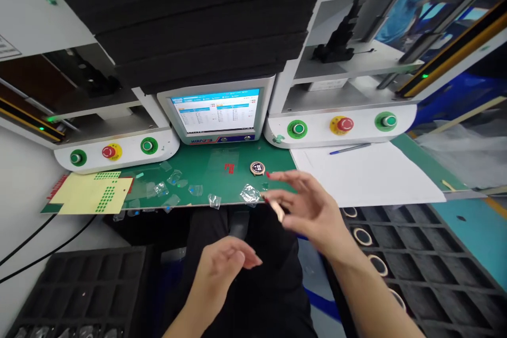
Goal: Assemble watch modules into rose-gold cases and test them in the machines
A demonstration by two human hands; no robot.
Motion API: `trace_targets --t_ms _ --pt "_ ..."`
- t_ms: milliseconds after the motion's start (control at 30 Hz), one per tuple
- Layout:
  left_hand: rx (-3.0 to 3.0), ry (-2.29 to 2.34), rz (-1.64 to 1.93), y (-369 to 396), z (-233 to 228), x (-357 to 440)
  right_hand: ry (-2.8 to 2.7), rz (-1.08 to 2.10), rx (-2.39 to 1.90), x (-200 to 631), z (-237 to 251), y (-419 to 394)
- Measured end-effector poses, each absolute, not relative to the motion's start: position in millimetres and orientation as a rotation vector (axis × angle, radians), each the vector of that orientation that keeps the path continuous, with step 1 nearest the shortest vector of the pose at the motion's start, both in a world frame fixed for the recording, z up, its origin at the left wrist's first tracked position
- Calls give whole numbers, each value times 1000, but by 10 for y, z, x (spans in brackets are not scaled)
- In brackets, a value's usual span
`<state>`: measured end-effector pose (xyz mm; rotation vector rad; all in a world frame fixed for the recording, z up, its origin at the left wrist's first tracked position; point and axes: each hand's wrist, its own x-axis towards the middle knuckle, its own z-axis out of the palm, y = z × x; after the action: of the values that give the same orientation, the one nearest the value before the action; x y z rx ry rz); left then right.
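Note:
My right hand (311,208) is above the table's front edge and pinches a gold watch case (278,210), seen edge-on, between thumb and fingers. Just beyond those fingertips, a round gold smartwatch (257,168) lies face up on the green mat (190,161), its dark screen lit with digits. Beside it on the mat is a crumpled clear film (250,194). My left hand (227,260) hovers lower, over my lap, its fingers loosely stretched and nothing visible in them.
Two press machines with red and green buttons (344,124) flank a lit monitor (216,111). Film scraps and yellow sticker sheets (93,193) lie left; white paper (368,174) with a pen lies right. Foam trays stand at both sides, the right tray (423,259) holding gold rings.

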<state>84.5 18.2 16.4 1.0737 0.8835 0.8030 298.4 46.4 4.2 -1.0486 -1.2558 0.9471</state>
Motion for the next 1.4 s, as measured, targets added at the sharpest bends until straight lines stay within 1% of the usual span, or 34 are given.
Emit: trace_targets --t_ms 33,100,167,233,300,433,533,600,767,1133,1267,1400 --pt "931 751 765 181 166 900 -1238 1046 -884 2876 104 319" --pt "696 564 706 169 188 998 -1179 1166 -693 2687 182 96" --pt "538 519 700 147 225 1054 -1154 1182 -672 2564 201 -28" --pt "482 569 727 125 266 1063 -1193 1131 -727 2513 191 -84" --pt "573 637 825 108 304 1032 -1287 1028 -806 2514 186 -116" --pt "1025 806 1069 77 361 925 -1421 762 -913 2543 243 -202" --pt "1328 891 1167 48 380 858 -1465 521 -1050 2536 322 -258" --pt "1513 903 1218 36 382 827 -1512 426 -1098 2530 375 -272" --pt "1765 834 1249 63 386 772 -1595 349 -1101 2564 459 -258" --pt "2011 671 1172 174 439 691 -1910 384 -1001 2738 473 -229" --pt "2064 712 1203 122 416 720 -1980 240 -996 2760 376 -225" --pt "2085 812 1257 53 370 782 -1910 35 -1077 2674 287 -244"
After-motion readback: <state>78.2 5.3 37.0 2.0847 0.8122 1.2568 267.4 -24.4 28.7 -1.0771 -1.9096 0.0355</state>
